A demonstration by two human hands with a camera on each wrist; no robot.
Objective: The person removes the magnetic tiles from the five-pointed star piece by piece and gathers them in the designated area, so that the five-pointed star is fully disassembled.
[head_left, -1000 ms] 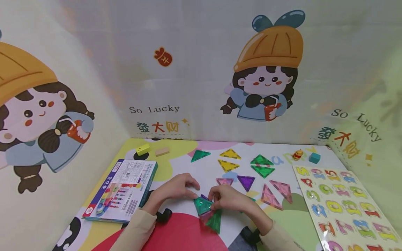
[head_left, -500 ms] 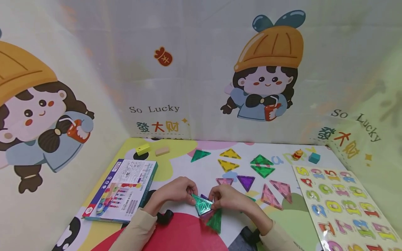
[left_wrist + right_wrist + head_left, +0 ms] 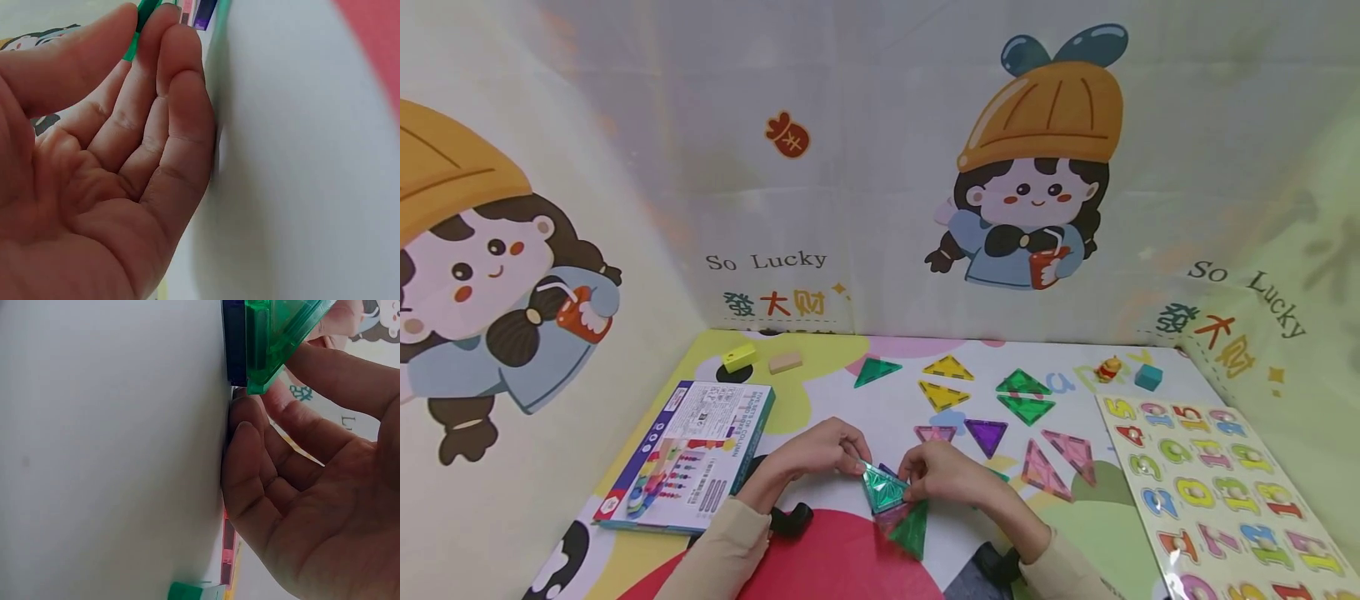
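Note:
My left hand (image 3: pixel 822 450) pinches the left corner of a translucent green triangular magnetic tile (image 3: pixel 883 490) between thumb and fingertips. At its right corner, the thumb and fingers of my right hand (image 3: pixel 949 471) pinch the same tile. Purple shows just behind the green tile, and a pink tile (image 3: pixel 891 518) lies partly hidden under it. Another green tile (image 3: pixel 912 533) extends toward the front. In the right wrist view, the green tile (image 3: pixel 275 337) stands tilted against a dark purple tile (image 3: pixel 236 344). The left wrist view shows a green edge (image 3: pixel 132 49) between thumb and forefinger.
Loose triangular tiles lie beyond my hands: yellow (image 3: pixel 947 367), green (image 3: pixel 1026 408), purple (image 3: pixel 987 437) and pink (image 3: pixel 1047 471). A flat toy box (image 3: pixel 692 458) is at left, a number puzzle board (image 3: pixel 1225 492) at right. Small blocks and a bear figure (image 3: pixel 1108 368) sit at the back.
My left hand, its fingers spread beside the tile a second ago, has closed on the green tile's left corner and shifted it slightly. My right hand has stayed at the right corner.

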